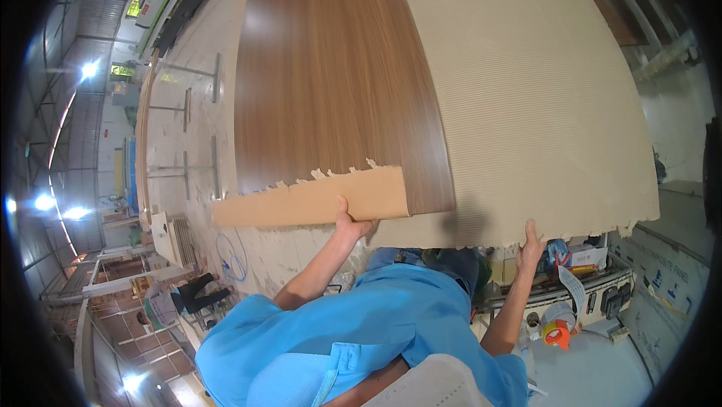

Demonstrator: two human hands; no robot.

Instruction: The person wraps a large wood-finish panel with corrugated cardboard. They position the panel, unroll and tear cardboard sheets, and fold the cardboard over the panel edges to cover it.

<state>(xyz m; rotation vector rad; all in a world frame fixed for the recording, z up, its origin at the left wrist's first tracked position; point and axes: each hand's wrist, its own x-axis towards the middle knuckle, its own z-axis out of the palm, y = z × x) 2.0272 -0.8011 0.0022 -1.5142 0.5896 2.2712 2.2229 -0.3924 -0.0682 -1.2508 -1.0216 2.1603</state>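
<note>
So the left hand point(354, 225) has its thumb over the near edge of a torn-edged cardboard strip point(316, 198), and the right hand point(531, 247) has the corrugated cardboard sheet's point(534, 113) near edge pinched, fingers hidden below on both. Looks like most of the wood-grain panel point(338, 76) is bare, with only its near end left under the strip. The strip's long axis runs left-right across the panel, while panel and sheet stretch away from the person, side by side.

glaring lamps point(89, 70) at left, soft shadow on cardboard point(541, 106), dark curved rim
</note>
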